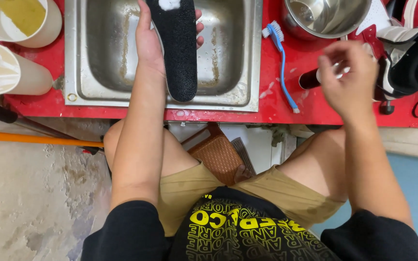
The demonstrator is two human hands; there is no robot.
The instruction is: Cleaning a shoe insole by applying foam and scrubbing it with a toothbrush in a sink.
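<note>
Left hand (152, 46) grips black insole (176, 48) — over sink (228, 58)

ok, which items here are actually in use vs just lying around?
In use:
left hand holding black insole over steel sink
right hand at a dark-handled tool, blurred

Lying about:
blue brush
steel bowl
red-and-white shoe
two cream containers
</note>
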